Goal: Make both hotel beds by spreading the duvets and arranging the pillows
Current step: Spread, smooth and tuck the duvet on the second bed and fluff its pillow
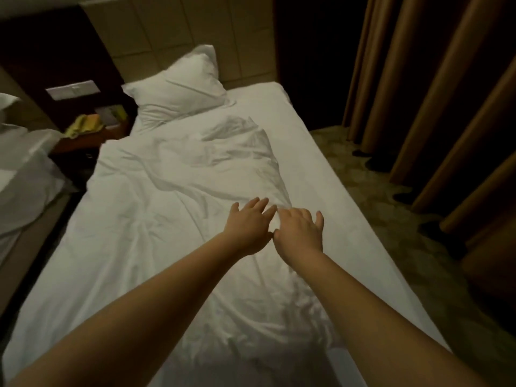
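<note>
Two hands are reached out side by side over one rumpled white duvet point(173, 208): the left hand point(247, 229) and the right hand point(300, 233) are both spread, fingers apart, thumbs almost touching. One pillow point(181, 85) is propped at the head of the bed point(321, 174), whose right strip is left uncovered, and part of a second bed point(22, 174) is seen at the left edge.

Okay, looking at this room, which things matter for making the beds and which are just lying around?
For the job: duvet, pillow, bare sheet, second bed, left hand, right hand.
Lying about: nightstand, yellow item, curtains.
</note>
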The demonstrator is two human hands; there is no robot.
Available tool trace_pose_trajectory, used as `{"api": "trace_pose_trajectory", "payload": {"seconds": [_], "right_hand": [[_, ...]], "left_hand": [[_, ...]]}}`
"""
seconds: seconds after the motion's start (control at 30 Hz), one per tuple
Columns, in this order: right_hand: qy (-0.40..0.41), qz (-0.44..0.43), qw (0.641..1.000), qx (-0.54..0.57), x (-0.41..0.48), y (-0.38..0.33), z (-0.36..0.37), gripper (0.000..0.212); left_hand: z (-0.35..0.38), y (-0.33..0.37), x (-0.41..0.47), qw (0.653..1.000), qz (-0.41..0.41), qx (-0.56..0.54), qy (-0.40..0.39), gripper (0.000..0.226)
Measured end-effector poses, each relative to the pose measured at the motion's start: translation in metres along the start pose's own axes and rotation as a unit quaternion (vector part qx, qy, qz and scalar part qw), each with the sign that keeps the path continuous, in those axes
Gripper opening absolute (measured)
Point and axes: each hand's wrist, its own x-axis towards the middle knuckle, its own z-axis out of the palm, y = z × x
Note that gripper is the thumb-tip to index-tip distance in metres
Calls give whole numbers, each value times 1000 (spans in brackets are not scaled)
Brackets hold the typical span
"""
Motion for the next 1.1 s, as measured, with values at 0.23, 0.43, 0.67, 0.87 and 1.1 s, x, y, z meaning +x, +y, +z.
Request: {"api": "trace_pose_trajectory", "payload": {"seconds": [0.23,0.43,0.67,0.87,1.1], "right_hand": [[36,-120,992,3,21,-86,-41,38],[10,-189,981,46,4,-113,-41,46],[-5,-168,985,-22,5,-48,-48,49],[2,-66,997,-28,7,33,-67,44],[23,-35,999,-9,24,120,-98,48]], "left_hand": [[-32,-41,-39,970,-203,-108,78,47],[-33,-53,-78,932,-315,-137,117,47],[-23,7,-44,928,-285,-211,114,45],[-19,46,-2,933,-235,-237,135,52],[-32,107,18,935,-245,-223,125,54]]}}
